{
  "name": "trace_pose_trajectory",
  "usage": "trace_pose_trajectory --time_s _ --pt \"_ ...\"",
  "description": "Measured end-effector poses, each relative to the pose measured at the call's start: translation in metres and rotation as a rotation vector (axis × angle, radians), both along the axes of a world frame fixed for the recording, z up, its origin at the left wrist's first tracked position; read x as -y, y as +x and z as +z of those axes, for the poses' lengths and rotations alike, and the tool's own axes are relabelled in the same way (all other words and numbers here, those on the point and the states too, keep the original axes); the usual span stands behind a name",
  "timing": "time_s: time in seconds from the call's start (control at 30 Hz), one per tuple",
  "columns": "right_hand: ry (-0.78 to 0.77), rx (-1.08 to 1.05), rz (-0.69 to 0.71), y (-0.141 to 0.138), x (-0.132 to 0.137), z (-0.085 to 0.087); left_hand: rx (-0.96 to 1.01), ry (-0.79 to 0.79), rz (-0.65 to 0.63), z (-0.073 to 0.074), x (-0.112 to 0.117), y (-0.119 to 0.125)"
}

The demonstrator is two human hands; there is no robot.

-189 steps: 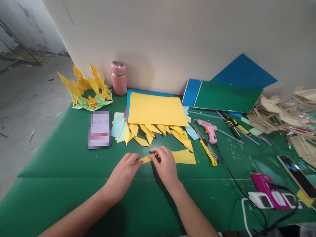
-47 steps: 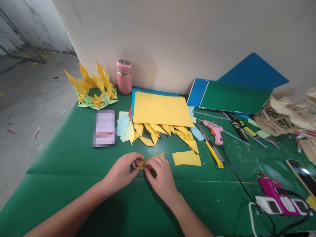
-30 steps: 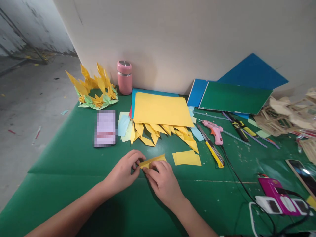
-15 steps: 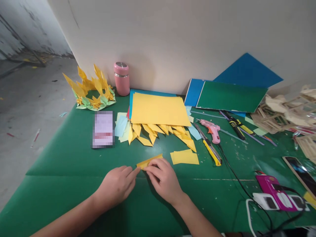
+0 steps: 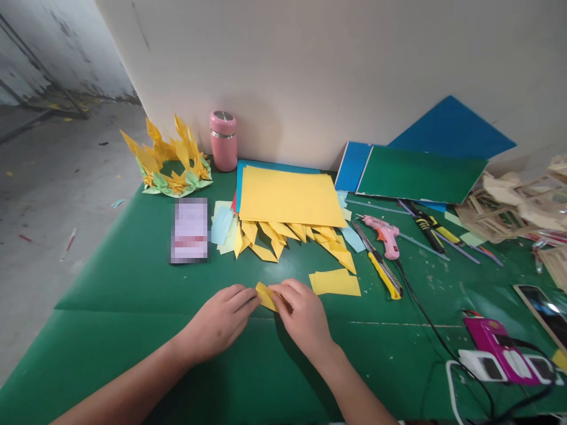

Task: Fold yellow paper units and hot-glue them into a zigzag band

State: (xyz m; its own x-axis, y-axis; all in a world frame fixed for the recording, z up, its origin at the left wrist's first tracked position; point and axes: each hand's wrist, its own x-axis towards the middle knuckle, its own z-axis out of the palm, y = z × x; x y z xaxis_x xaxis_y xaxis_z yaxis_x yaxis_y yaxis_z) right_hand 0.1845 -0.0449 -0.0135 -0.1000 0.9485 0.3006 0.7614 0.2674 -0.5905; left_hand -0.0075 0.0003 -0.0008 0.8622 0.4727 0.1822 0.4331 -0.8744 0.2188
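Between my hands is a small piece of folded yellow paper (image 5: 266,297), held just above or on the green table. My right hand (image 5: 305,319) pinches its right side, with the thumb in front and the fingers behind. At its left end, the closed fingers of my left hand (image 5: 224,324) grip the edge; the thumb is mostly hidden. Right behind my right hand lie flat yellow paper strips (image 5: 335,283). Farther back, pointed folded yellow paper pieces (image 5: 261,251) stick out from under a stack of yellow sheets (image 5: 290,195).
A yellow paper crown (image 5: 177,177) stands at the back left beside a pink flask (image 5: 224,141). A blurred lilac card or phone (image 5: 190,230) lies before it. To the right are a utility knife (image 5: 383,271), a pink glue gun (image 5: 384,233), its cable, and a magenta device (image 5: 496,348).
The yellow paper was a long strip lying slanted under both hands; now it is turned and looks shorter between them. My left fingers have shifted to its left end. The view has shifted slightly.
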Motion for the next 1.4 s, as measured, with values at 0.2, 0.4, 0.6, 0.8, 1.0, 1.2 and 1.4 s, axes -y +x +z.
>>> trace_pose_trajectory --time_s 0.2,0.4,0.6,0.8,1.0,1.2,1.4 --pt "-0.174 0.005 -0.049 -0.001 -0.004 0.014 -0.038 -0.007 0.002 -0.002 -0.001 0.001" --pt "-0.264 -0.027 -0.022 -0.004 -0.021 0.018 -0.048 -0.039 0.023 -0.001 -0.001 0.0" --pt "-0.258 -0.116 -0.025 -0.006 -0.023 0.007 -0.082 -0.083 0.024 -0.002 -0.001 -0.001" --pt "-0.212 -0.168 0.007 -0.004 -0.022 0.003 -0.049 -0.098 0.026 -0.003 -0.001 -0.002" --pt "-0.222 -0.192 -0.008 -0.005 -0.023 0.003 -0.013 -0.119 0.043 -0.004 0.0 -0.003" --pt "-0.248 -0.19 -0.001 -0.004 -0.024 0.005 -0.023 -0.125 0.046 -0.004 0.002 -0.004" --pt "-0.188 -0.181 0.101 0.001 -0.024 0.005 -0.048 -0.111 0.067 -0.003 0.004 -0.004"
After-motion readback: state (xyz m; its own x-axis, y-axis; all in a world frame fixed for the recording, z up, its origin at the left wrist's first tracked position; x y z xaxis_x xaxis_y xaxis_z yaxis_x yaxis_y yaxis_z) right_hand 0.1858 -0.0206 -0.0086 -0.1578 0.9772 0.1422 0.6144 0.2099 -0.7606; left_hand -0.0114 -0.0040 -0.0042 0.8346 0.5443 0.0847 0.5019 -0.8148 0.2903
